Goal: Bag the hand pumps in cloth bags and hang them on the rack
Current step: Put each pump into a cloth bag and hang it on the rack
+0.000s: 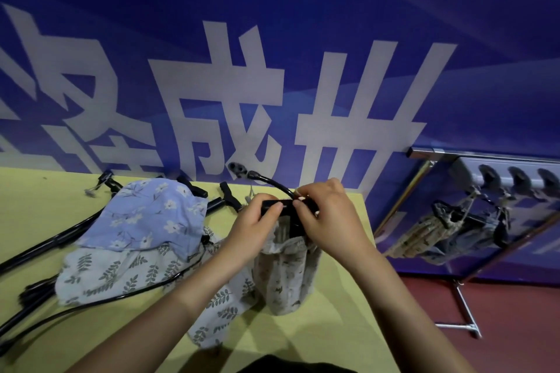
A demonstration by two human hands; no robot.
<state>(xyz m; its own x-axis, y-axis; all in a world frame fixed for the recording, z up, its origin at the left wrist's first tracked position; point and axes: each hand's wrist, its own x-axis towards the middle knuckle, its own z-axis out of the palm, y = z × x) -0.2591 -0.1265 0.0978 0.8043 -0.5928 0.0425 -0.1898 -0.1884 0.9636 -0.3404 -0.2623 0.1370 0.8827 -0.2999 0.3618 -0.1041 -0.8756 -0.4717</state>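
We have the hand pump (291,221) standing nearly upright inside the beige cloth bag (288,269), which stands on the yellow worktop (339,327) directly beneath both hands. Holding it upright seems meant to let the fabric gather round the shaft while the handle stays free at the top, where we can work the bag's mouth.

Our left hand (257,230) comes in from the lower left, forearm raised off the worktop, fingers curled over the left end of the black handle and pinching it. Our right hand (327,221) mirrors it from the right, fingers bent and pinching at the top of the pump, where the black hose (272,183) curves up and away beyond the fingertips; whether a drawstring is also caught there we cannot tell.

To the left of the left hand lie a blue floral bag (157,215) and a leaf-print bag (121,269), draped over more black pumps (45,245), probably waiting their turn. Well to the right of the right hand stands the rack (497,179), with bagged pumps (430,236) already hanging from its hooks, so the job looks partly done.
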